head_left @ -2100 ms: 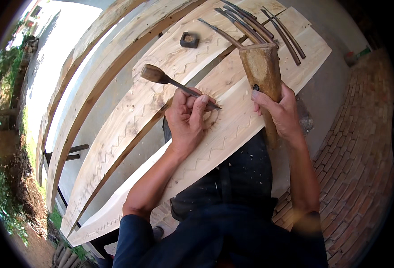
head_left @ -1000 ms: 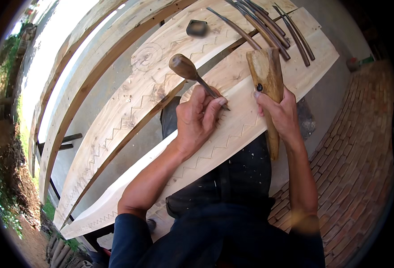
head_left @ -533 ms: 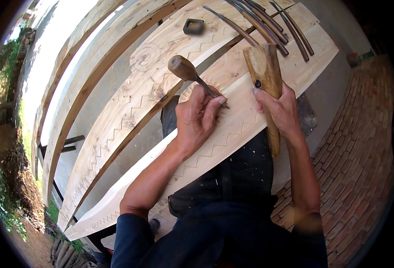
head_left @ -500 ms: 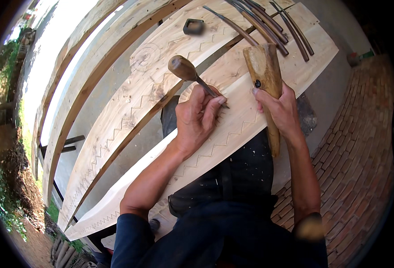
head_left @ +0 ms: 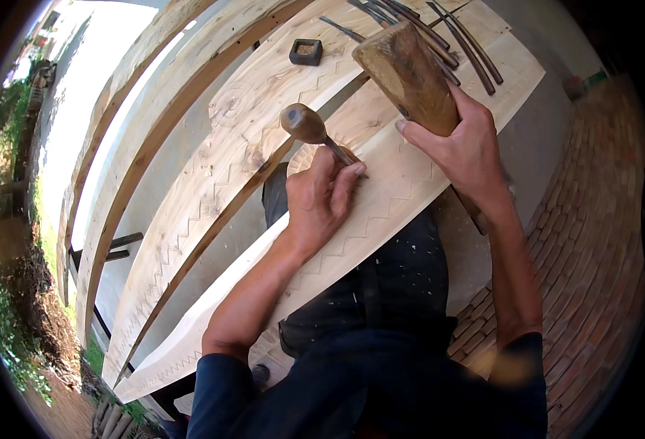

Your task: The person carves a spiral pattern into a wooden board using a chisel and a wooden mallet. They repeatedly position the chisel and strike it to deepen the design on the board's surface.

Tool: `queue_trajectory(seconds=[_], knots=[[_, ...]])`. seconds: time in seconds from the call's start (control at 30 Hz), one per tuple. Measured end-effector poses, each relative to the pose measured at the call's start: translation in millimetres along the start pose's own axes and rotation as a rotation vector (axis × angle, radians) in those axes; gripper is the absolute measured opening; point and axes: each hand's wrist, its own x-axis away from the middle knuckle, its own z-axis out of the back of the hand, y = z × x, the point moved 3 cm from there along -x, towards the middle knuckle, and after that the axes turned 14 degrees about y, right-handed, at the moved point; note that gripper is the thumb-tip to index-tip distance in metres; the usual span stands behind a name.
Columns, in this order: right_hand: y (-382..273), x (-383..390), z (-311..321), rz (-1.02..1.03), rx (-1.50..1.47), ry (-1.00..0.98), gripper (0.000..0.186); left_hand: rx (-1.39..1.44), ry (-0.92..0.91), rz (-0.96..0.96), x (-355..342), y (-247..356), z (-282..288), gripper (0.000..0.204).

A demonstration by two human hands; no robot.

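Slanting across my lap is a long pale board (head_left: 392, 186) with a carved zigzag line along its near edge. My left hand (head_left: 321, 194) grips a carving chisel (head_left: 304, 123) low on its metal shaft, its rounded wooden handle pointing up and left. The chisel tip meets the board's surface beside a carved fan-like round (head_left: 302, 157), which the hand partly covers. My right hand (head_left: 465, 150) is wrapped round a wooden mallet (head_left: 408, 77), held above the board with its thick head up and left, apart from the chisel.
Several carving tools (head_left: 463, 44) lie at the boards' far end. A small dark square box (head_left: 306, 51) sits on a second carved board (head_left: 238, 146). Curved timbers (head_left: 161, 102) stand beyond at the left. Brick paving (head_left: 579, 256) runs along the right.
My right hand has raised the mallet, tilting its head toward the left and nearer the chisel handle. My left hand and chisel have barely moved. The view has shifted slightly.
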Motion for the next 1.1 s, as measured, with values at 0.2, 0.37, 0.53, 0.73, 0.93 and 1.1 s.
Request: queue_trajectory(seconds=[0.2, 0.37, 0.53, 0.73, 0.93, 1.1], knots=[[-82.3, -64.3, 24.1, 0.175, -0.238, 0.166, 0.041, 0.03, 0.029, 0.045, 3.3, -2.0, 1.6, 0.01], [-107.3, -74.6, 20.8, 0.723, 0.167, -0.026, 0.046, -0.02, 0.022, 0.001, 2.9, -0.4, 0.6, 0.01], [-117.5, -81.3, 25.9, 0.641, 0.164, 0.209, 0.038, 0.006, 0.022, -0.01, 3.3, -0.9, -3.7, 0.013], [-94.5, -50.3, 1.9, 0.709, 0.37, -0.028, 0.05, 0.006, 0.042, -0.023, 6.0, -1.5, 2.2, 0.017], [-26.0, -5.8, 16.0, -0.175, -0.133, -0.054, 0.045, -0.055, -0.083, -0.021, 3.7, -1.4, 4.4, 0.015], [38.0, 52.2, 7.2, -0.739, -0.428, -0.049, 0.032, -0.072, -0.058, -0.082, -6.0, 7.7, 2.1, 0.019]])
